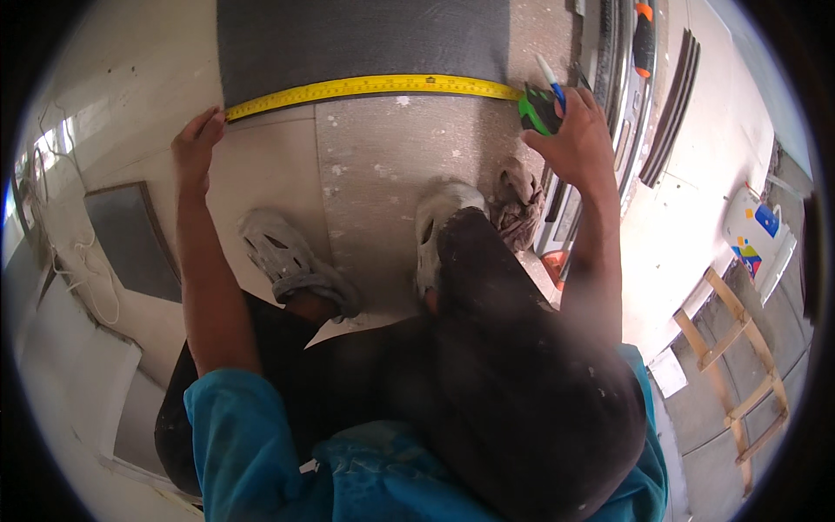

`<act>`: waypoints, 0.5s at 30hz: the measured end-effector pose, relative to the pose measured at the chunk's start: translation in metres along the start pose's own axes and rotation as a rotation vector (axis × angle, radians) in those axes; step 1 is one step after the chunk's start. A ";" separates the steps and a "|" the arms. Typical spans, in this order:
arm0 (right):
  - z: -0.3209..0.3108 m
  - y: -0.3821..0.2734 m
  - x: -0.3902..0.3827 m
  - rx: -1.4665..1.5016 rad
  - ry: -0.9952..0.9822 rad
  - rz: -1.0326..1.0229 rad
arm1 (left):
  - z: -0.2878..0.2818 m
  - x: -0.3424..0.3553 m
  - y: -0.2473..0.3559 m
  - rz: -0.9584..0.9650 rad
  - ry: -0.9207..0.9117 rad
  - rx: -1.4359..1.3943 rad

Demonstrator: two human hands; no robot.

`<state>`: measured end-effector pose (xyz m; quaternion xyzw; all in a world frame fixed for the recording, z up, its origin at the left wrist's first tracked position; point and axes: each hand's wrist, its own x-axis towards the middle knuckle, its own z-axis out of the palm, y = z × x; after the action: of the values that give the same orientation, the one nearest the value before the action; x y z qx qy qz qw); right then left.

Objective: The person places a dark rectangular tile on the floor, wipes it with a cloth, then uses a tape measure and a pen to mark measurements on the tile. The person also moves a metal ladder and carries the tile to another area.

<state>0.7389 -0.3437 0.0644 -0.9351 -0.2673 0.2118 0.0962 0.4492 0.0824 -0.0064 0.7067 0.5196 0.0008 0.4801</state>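
A yellow tape measure blade (374, 85) is stretched along the near edge of a dark grey tile (361, 39). At the tile's left corner, my left hand (198, 143) pinches the blade's end between thumb and fingers. My right hand (574, 130) is closed around the green and black tape measure case (539, 111), just past the tile's right edge. A blue and white pen (551, 80) sticks up from between the fingers of that same hand.
A long metal tile cutter (622, 78) and an orange-and-black handle (644, 39) lie at the right. A crumpled cloth (519, 204) rests by my right shoe (435, 226). Further out are a cut grey tile (135, 239), a white bucket (755, 230) and a wooden ladder-like frame (739, 374).
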 end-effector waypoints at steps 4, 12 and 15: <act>0.002 0.000 0.002 -0.026 0.009 0.008 | 0.004 -0.001 -0.003 -0.094 -0.027 -0.019; -0.002 0.004 0.000 -0.048 0.007 0.041 | 0.001 0.004 -0.008 -0.087 -0.055 0.040; -0.006 0.009 -0.003 -0.034 0.022 0.049 | 0.011 0.004 -0.003 0.134 0.085 0.286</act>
<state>0.7429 -0.3533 0.0684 -0.9452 -0.2468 0.1993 0.0779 0.4544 0.0777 -0.0168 0.8002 0.4860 -0.0113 0.3512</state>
